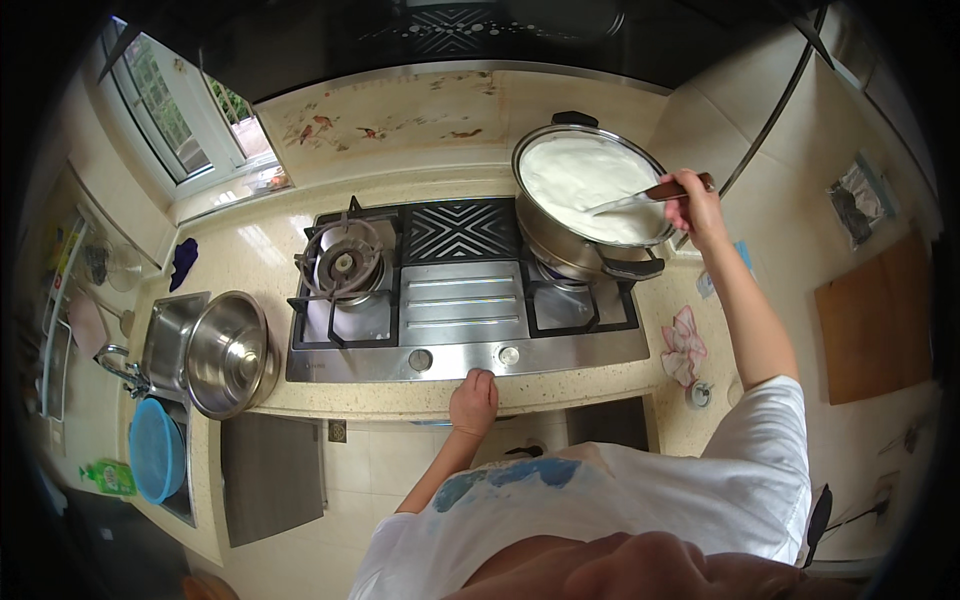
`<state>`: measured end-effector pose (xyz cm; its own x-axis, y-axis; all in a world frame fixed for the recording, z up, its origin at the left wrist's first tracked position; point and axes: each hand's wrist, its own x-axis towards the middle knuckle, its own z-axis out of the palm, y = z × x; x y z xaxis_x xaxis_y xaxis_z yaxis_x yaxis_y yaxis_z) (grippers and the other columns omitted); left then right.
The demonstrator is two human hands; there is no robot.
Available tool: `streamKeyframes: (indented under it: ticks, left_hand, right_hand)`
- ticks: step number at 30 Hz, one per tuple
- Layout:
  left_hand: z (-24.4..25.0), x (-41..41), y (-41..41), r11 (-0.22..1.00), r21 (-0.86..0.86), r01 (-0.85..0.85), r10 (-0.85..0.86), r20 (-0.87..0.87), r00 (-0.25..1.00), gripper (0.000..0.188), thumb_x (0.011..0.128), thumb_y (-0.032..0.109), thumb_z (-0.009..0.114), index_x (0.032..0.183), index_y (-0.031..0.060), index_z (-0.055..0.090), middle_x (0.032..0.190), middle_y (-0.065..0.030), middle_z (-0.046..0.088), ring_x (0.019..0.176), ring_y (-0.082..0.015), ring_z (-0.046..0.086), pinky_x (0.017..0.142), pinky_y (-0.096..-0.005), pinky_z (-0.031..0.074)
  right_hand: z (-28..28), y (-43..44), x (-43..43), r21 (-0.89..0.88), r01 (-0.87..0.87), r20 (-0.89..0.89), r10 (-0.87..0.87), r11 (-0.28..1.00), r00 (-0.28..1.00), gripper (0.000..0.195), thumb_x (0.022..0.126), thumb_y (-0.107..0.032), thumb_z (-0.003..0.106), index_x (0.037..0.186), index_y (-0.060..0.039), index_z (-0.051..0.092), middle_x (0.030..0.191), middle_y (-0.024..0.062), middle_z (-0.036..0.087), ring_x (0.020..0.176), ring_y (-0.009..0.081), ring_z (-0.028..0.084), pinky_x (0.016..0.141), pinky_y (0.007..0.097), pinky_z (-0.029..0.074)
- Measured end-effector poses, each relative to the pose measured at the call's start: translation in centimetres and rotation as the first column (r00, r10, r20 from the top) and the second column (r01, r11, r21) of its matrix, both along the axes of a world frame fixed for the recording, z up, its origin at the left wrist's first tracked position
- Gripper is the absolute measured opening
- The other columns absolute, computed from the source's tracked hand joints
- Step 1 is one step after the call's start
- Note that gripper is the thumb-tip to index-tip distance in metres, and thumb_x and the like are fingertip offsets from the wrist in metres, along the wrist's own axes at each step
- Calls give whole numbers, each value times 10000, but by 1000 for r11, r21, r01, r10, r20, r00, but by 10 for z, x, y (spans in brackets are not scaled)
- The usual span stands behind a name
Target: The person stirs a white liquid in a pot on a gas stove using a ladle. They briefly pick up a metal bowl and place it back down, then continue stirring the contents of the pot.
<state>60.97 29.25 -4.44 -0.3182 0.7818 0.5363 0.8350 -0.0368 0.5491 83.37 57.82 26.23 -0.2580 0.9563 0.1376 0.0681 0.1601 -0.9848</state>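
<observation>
A large stainless steel pot [555, 247] with black side handles stands on the right burner of the gas stove. White frothy liquid [577, 180] fills it almost to the rim. My right hand [696, 208] grips the brown handle of a metal utensil [637, 200], whose far end is sunk in the white liquid and hidden. At the front edge of the stove, my left hand [475, 401] rests on the counter edge with fingers curled, just below the two control knobs [508, 355]. I see nothing held in it.
The left burner [344, 262] carries a bare pan support. A steel basin [229, 354] sits beside the sink [176, 330], with a blue plastic basin [157, 450] nearer me. A crumpled cloth [683, 346] and a small jar [700, 394] lie right. The range hood [450, 37] overhangs the stove.
</observation>
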Motion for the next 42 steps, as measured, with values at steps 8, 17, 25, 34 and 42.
streamKeyframes:
  ticks: [8, 17, 25, 34, 42]
  left_hand:
    - [-1, 0, 0, 1000, 24, -2, 2, -19, 1000, 87, 807, 92, 605, 891, 95, 581, 878, -85, 594, 643, -293, 601, 539, -394, 498]
    - [1, 1, -1, 1000, 17, 2, -2, -11, 1000, 97, 805, 93, 606, 899, 94, 583, 869, -88, 591, 641, -302, 595, 533, -395, 490]
    - [0, 1, -1, 1000, 22, -5, 5, -14, 1000, 92, 800, 89, 606, 890, 92, 583, 852, -82, 585, 633, -297, 590, 527, -393, 487]
    - [0, 0, 0, 1000, 25, -13, 13, -13, 1000, 71, 797, 87, 608, 864, 90, 585, 840, -82, 585, 631, -286, 591, 529, -387, 490]
    - [-4, -1, 0, 1000, 23, -8, 8, 0, 1000, 87, 793, 107, 615, 872, 87, 584, 847, -80, 586, 637, -283, 593, 535, -394, 490]
  right_hand:
    - [-13, -9, 56, -142, 214, -314, -249, 966, 916, 326, 894, -287, 485, 954, 17, 584, 556, 89, 588, 352, 105, 444, 310, 208, 311]
    - [6, -32, 69, 112, 230, -398, -168, 967, 902, 345, 926, -272, 453, 1022, 34, 578, 581, 100, 591, 383, 110, 449, 360, 214, 340]
    - [26, -61, 51, 552, 76, -56, -54, 831, 997, 236, 957, -199, 461, 1020, -14, 594, 695, 73, 624, 508, 79, 520, 446, 199, 386]
    - [24, -27, 10, 703, -457, 665, -276, 544, 694, 89, 831, -137, 612, 866, -65, 573, 629, 113, 572, 539, 287, 548, 531, 347, 442]
    - [6, 25, -23, 469, -464, 763, -81, 751, 641, 120, 819, -155, 581, 810, -37, 557, 629, 115, 559, 564, 237, 529, 562, 336, 432]
